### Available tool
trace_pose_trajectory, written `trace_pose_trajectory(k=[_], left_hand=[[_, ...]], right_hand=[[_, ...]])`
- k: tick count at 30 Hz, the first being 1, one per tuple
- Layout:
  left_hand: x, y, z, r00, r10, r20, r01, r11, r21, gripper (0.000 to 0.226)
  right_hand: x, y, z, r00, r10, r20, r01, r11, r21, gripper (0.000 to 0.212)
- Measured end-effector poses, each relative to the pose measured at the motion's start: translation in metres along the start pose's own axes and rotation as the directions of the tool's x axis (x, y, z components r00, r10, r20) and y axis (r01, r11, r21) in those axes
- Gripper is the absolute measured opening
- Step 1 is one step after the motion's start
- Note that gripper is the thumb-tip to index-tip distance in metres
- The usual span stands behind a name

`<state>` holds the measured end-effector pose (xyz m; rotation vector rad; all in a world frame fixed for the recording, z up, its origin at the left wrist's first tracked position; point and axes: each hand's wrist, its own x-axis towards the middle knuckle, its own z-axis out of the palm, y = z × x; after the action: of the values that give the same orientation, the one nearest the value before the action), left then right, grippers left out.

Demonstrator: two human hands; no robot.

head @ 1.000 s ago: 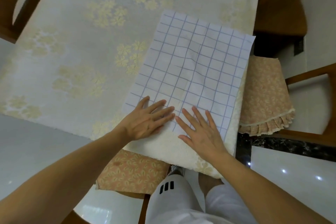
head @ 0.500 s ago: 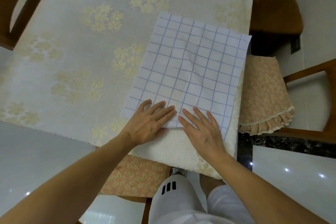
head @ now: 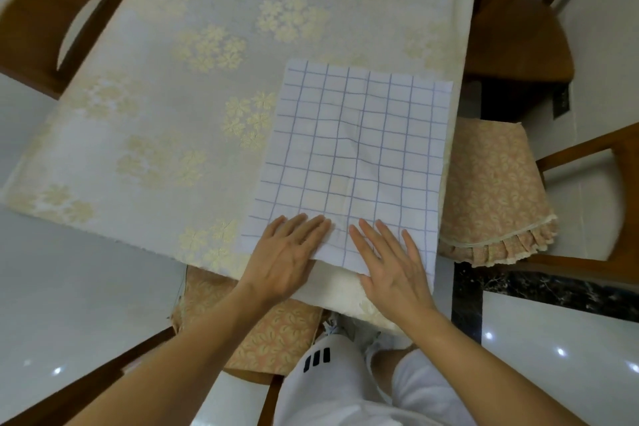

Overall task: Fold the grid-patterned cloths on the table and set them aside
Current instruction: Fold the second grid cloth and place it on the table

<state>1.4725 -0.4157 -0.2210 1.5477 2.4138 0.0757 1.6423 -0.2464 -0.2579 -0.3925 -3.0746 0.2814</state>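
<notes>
One white cloth with a blue grid (head: 356,156) lies flat at the near right corner of the table (head: 179,86), which wears a cream floral tablecloth. A faint crease runs down the cloth's middle. My left hand (head: 287,256) rests flat on the cloth's near edge, fingers straight and together. Beside it, my right hand (head: 390,259) presses flat on the same near edge with fingers spread. The two hands are a small gap apart. No other grid cloth shows.
Wooden chairs stand around the table: one with a peach floral cushion (head: 494,190) at the right, one with a cushion (head: 273,332) under the near edge, one at the far left (head: 58,14). The floor is glossy white tile.
The view has shifted, so the cloth now looks squarer to me. Both hands stay flat on the cloth's near edge, having slid slightly along it.
</notes>
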Motion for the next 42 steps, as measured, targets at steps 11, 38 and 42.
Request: trace_pose_trajectory(k=[11, 38, 42], left_hand=[[-0.093, 0.09, 0.003, 0.978, -0.183, -0.097, 0.192, 0.978, 0.088, 0.057], [0.128, -0.044, -0.067, 0.964, -0.223, -0.146, 0.245, 0.956, 0.163, 0.042], [0.157, -0.074, -0.054, 0.967, -0.188, -0.171, 0.211, 0.97, 0.125, 0.035]], right_hand=[[-0.086, 0.027, -0.034, 0.976, -0.204, -0.08, 0.206, 0.978, 0.021, 0.062], [0.161, 0.134, -0.081, 0.984, -0.042, 0.174, 0.082, 0.971, -0.227, 0.064], [0.194, 0.142, -0.064, 0.98, 0.013, 0.201, 0.036, 0.971, -0.238, 0.076]])
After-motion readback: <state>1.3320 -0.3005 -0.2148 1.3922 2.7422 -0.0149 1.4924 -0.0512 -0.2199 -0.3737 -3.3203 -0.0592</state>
